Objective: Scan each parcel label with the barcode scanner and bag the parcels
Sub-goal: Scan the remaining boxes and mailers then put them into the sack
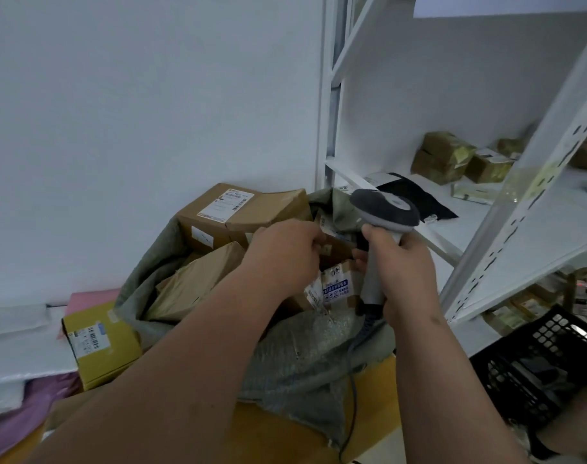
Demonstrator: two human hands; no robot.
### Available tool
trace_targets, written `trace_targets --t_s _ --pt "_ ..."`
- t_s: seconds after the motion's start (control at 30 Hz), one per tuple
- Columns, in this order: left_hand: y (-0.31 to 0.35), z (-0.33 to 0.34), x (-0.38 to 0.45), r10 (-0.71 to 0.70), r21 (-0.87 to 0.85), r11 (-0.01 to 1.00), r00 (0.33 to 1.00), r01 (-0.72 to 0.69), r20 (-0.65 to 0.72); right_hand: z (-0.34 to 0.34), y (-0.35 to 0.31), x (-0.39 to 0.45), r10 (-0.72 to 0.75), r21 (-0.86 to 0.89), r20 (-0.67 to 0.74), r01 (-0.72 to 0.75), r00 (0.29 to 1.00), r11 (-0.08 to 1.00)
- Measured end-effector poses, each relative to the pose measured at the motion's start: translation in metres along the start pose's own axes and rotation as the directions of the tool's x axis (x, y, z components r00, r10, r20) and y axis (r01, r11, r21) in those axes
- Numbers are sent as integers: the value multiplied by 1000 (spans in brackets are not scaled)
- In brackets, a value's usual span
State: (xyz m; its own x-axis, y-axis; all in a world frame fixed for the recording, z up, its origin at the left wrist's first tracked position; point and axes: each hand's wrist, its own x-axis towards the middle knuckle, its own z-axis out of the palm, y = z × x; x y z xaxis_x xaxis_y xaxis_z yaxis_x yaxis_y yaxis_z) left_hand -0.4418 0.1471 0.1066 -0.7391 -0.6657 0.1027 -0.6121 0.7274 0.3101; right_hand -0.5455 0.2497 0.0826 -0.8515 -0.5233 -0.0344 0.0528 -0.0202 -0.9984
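A grey-green woven sack (305,356) stands open in the middle, holding several brown cardboard parcels. My left hand (285,252) reaches into its mouth and grips a small brown parcel (335,249) at the top. Just below lies a labelled box with a blue-and-white sticker (335,286). My right hand (402,272) grips the grey handle of the barcode scanner (384,209), whose dark head sits above the sack's right rim; its cable hangs down over the sack. A large labelled box (225,209) sticks out at the sack's back.
A yellow labelled box (98,343) sits left of the sack beside white foam and pink bags. White metal shelving (486,229) on the right holds taped parcels (446,155) and a black pouch (415,195). A black mesh basket (533,363) is at lower right.
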Motion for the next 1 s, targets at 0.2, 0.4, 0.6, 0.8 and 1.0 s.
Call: trace_targets --t_s 0.2,0.4,0.6,0.8,1.0 --pt "-35 -31 -39 -59 38 997 994 63 -87 39 -3 -37 48 15 146 -51 988 999" --pt "-98 -52 -90 -178 -40 984 958 174 -224 93 -14 -92 23 37 279 -34 960 999" --pt "-183 -70 -161 -360 -134 932 898 336 -253 161 -6 -159 28 -1 422 -31 906 1000" --pt "-268 -60 -236 -511 -170 858 840 485 -181 231 25 -225 96 -122 521 -38 848 992" --pt "-329 -41 -282 -622 -149 775 783 614 -9 276 66 -263 230 -244 558 -108 797 964"
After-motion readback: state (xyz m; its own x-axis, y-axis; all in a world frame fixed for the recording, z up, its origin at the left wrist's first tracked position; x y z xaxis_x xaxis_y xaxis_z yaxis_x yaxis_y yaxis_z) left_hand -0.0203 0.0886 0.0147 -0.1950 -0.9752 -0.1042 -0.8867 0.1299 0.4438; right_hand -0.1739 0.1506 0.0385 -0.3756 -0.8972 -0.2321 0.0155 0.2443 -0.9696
